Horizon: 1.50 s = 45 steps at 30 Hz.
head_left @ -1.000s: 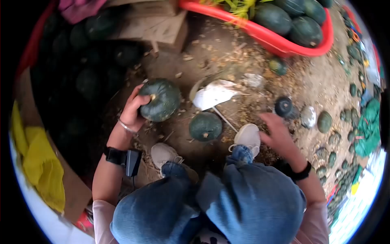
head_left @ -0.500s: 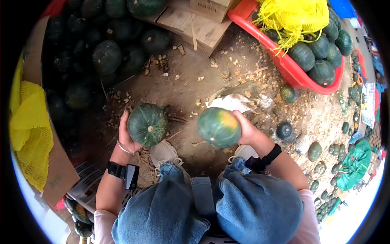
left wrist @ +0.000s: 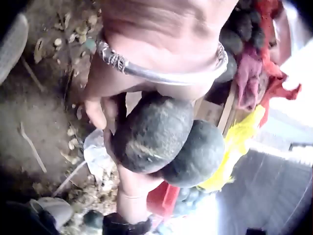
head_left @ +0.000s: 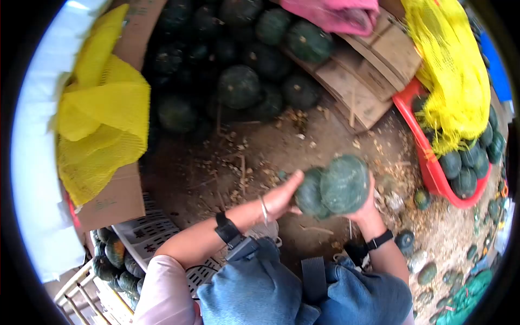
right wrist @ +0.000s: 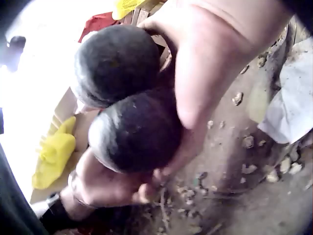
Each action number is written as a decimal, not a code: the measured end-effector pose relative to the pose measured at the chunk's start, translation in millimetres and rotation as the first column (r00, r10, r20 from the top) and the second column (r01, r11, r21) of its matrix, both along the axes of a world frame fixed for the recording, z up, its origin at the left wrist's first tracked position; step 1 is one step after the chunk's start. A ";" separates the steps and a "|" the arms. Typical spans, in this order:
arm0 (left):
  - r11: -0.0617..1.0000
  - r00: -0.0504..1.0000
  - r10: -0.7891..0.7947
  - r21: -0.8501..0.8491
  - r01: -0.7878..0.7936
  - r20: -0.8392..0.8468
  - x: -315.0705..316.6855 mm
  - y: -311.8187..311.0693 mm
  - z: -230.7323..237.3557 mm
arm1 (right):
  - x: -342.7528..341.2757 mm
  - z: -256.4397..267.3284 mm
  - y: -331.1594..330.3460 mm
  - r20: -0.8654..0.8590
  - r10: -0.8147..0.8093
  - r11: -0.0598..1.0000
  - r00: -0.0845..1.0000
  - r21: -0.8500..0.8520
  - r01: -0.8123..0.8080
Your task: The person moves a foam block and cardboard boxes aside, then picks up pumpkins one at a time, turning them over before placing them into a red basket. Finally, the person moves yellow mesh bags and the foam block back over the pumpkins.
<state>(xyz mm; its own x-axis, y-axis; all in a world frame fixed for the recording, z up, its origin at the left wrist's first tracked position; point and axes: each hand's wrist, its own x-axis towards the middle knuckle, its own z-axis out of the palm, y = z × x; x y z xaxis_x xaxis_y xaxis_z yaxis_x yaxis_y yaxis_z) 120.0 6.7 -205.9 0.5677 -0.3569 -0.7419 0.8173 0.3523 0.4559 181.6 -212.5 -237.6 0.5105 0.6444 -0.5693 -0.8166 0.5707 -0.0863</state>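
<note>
Two dark green pumpkins are held side by side over the floor in front of the knees. In the head view my left hand grips the left pumpkin from its outer side, thumb on top. My right hand holds the right pumpkin from the right, and most of its fingers are hidden. The two pumpkins overlap in this view. The left wrist view has the nearer pumpkin under my left palm, the farther pumpkin behind it.
A heap of dark pumpkins fills the far left. At right stands a red tub of pumpkins with yellow netting over it. Wooden boards lie between them. A slatted plastic crate and a cardboard box stand at left.
My right hand, bare a second ago, picked up the second pumpkin from the floor. Both hands have since brought their pumpkins together, and the head view has swung left.
</note>
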 end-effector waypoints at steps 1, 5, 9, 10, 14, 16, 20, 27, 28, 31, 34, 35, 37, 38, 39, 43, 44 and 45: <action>0.981 0.993 -0.116 0.160 0.113 0.006 1.3 1.8 4.1 | -0.4 3.4 -1.4 -0.017 0.002 1.000 1.000 -0.010 -0.002; -0.153 0.727 -0.670 0.931 -0.330 0.147 69.0 76.1 -7.2 | -20.2 -16.7 -18.0 -0.023 -0.017 0.994 1.000 0.104 0.019; -0.303 0.877 -0.453 0.898 -0.319 0.158 149.1 137.5 3.0 | -30.7 -53.9 -33.2 0.240 0.107 0.984 0.965 -0.161 -0.070; -0.218 0.891 -0.409 0.928 -0.303 0.195 156.0 140.6 4.3 | -29.4 -37.9 -30.5 0.262 0.115 0.985 0.958 -0.155 -0.076; 0.720 0.746 0.180 0.431 -0.544 0.641 132.4 154.3 7.9 | -16.2 -4.9 -25.6 0.223 0.036 0.999 0.974 0.020 -0.042; 0.845 0.746 0.535 -0.264 -0.466 0.396 90.6 152.0 11.3 | -15.4 3.5 -27.5 0.125 0.005 0.997 0.992 0.081 -0.015; 0.742 0.813 0.582 -0.435 -0.510 0.038 11.7 94.3 9.7 | -4.9 5.0 -11.5 0.017 0.097 0.986 0.995 0.133 -0.098; 0.890 0.954 0.213 -0.361 -0.278 -0.210 -43.7 39.9 19.9 | -54.5 -49.1 10.9 -0.394 0.245 0.890 0.886 0.454 -0.044; 0.920 0.975 0.153 -0.337 -0.201 -0.164 -31.9 32.2 34.7 | -71.8 -52.6 6.1 -0.112 0.178 0.959 0.978 0.240 -0.147; 0.953 0.994 -0.019 -0.298 0.051 0.109 60.4 -4.8 108.9 | -0.8 45.4 -37.3 -0.002 0.083 0.953 0.997 0.292 -0.079; 0.883 0.777 0.120 -0.424 0.202 0.618 193.8 -73.0 226.8 | 114.4 215.6 -103.1 0.559 -0.454 0.886 0.694 0.364 0.286; 0.739 0.647 0.355 -0.627 0.248 0.674 221.9 -89.8 271.3 | 127.5 254.9 -125.1 0.548 -0.647 0.761 0.530 0.423 0.491; 0.747 0.395 0.631 -0.661 -0.076 0.668 239.5 -92.2 302.7 | 140.2 324.8 -158.0 0.521 -0.844 0.435 0.127 0.526 0.731; 0.826 0.408 0.554 -0.540 -0.162 0.725 243.5 -80.6 287.1 | 133.0 330.9 -165.3 0.690 -0.704 0.579 0.165 0.423 0.697; 0.885 0.429 0.465 -0.393 -0.249 0.774 242.8 -64.0 251.2 | 117.1 320.5 -173.0 0.819 -0.541 0.688 0.190 0.301 0.660; 0.910 0.636 0.138 0.156 -0.383 0.759 174.0 25.8 97.5 | 35.8 240.6 -178.0 0.813 0.031 0.702 0.582 -0.432 0.566; 0.844 0.654 0.059 0.313 -0.436 0.754 153.7 47.2 67.5 | 22.1 213.4 -181.6 0.746 -0.009 0.692 0.665 -0.476 0.543; 0.750 0.685 -0.013 0.460 -0.476 0.729 131.5 70.6 36.7 | 11.6 186.4 -184.5 0.662 -0.044 0.684 0.748 -0.526 0.506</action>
